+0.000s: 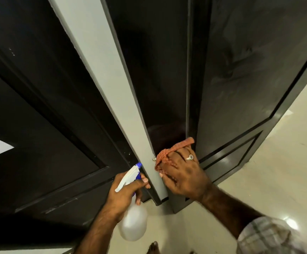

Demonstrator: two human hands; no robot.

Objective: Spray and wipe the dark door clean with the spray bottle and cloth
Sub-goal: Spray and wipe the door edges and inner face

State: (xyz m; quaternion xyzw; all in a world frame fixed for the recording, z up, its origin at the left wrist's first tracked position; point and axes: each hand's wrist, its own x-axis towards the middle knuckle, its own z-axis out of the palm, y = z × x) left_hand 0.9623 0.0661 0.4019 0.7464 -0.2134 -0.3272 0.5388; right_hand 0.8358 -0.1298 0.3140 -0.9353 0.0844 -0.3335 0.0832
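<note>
A dark glossy door (240,70) stands open on the right, with its grey edge (112,79) running down the middle of the view. My right hand (184,173) grips an orange cloth (169,153) and presses it low against the dark surface beside that edge. My left hand (125,191) grips the neck of a white spray bottle (133,222) with a blue nozzle, held low near the foot of the edge. The nozzle points up toward the dark panel (39,107) on the left.
Pale tiled floor (259,180) lies at the right and below. A small metal latch (153,158) sticks out of the grey edge near the cloth. My bare foot (153,248) shows at the bottom. A checked sleeve (270,237) covers my right forearm.
</note>
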